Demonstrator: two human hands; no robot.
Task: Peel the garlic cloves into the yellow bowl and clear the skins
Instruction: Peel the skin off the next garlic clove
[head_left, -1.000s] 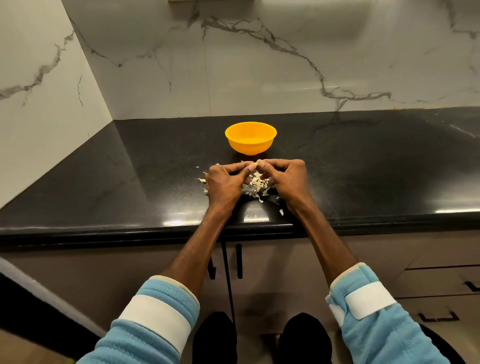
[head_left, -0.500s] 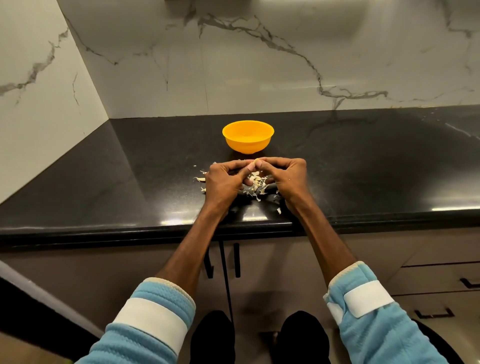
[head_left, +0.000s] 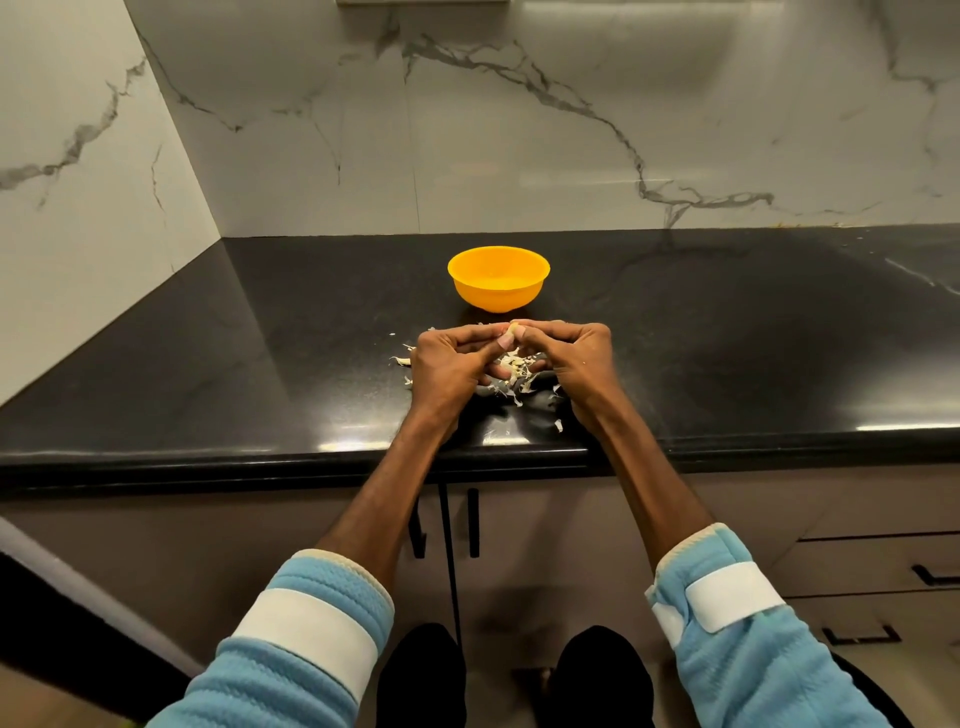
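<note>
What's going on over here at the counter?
A person is peeling garlic at a black counter. The left hand and right hand pinch one garlic clove between their fingertips, just above a loose pile of skins lying on the counter. The yellow bowl stands right behind the hands, apart from them. Its contents cannot be made out from this angle. The skins are not yet cleared.

surface (head_left: 727, 353): black, glossy stone.
yellow bowl (head_left: 498, 279): upright on surface.
garlic skins (head_left: 517, 375): scattered just in front of yellow bowl.
</note>
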